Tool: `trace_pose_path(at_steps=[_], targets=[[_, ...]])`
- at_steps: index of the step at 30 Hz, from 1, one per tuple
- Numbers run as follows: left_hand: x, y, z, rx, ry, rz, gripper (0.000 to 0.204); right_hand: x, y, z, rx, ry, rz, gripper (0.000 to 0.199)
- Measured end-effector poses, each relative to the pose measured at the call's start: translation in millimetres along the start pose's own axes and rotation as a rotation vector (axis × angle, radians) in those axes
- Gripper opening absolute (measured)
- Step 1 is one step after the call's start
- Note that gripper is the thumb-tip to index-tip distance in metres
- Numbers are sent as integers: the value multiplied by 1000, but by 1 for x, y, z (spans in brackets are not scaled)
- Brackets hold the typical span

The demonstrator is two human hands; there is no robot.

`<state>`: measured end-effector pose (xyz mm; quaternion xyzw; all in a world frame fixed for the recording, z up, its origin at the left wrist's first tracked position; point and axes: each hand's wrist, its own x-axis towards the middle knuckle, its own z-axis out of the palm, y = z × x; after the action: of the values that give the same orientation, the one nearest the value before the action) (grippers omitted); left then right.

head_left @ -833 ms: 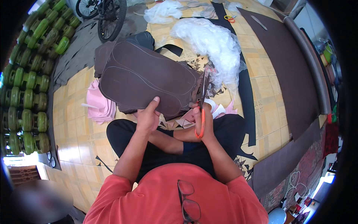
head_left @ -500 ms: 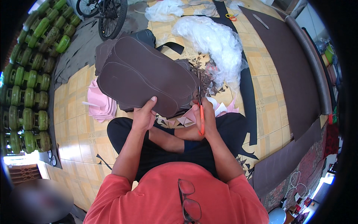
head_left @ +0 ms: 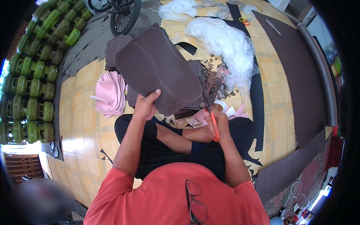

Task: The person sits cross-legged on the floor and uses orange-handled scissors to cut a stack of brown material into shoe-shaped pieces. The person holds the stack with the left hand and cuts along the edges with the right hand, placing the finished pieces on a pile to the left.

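Observation:
My left hand (head_left: 147,105) grips the near edge of a dark brown sheet (head_left: 150,60), thumb on top and fingers underneath. Pale curved outlines, shaped like shoe soles, are drawn on the sheet. In my right hand (head_left: 221,120) is a pair of scissors with orange handles (head_left: 215,129). Their blades point away from me along the sheet's right edge; whether they bite into it I cannot tell. Under the held sheet lie more dark brown pieces (head_left: 112,52), partly hidden. Small dark offcuts (head_left: 215,80) are scattered just beyond the scissors.
Pink cut pieces (head_left: 109,93) are stacked at the left. Crumpled clear plastic (head_left: 225,45) lies ahead right, near yellow-orange scissors (head_left: 245,21). A brown roll (head_left: 317,71) is partly unrolled at the right. Green gas cylinders (head_left: 32,71) line the left; a bicycle wheel (head_left: 125,17) stands at the back.
My view has shifted, so the surroundings sit further right. The brown sheet has turned clockwise in my left hand. The scissors have tilted, with their handles nearer me.

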<state>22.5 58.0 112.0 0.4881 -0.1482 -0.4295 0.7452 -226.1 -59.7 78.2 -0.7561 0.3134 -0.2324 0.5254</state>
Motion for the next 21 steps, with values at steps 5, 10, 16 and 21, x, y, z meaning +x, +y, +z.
trace_pose_path(at_steps=[5, 10, 16, 21], targets=[[2, 0, -11, 105, 1, -26, 45, -1, 14, 7, -13, 109, -56, 38], [-6, 2, -14, 175, -46, -111, 48, 6, 16, 7, -51, 95, -134, 31], [-8, 5, -13, 211, -84, -134, 52, 9, 6, 9, -46, 75, -124, 28], [-10, 10, -12, 255, -72, -171, 56, 9, 0, 11, 86, 84, 18, 29]])
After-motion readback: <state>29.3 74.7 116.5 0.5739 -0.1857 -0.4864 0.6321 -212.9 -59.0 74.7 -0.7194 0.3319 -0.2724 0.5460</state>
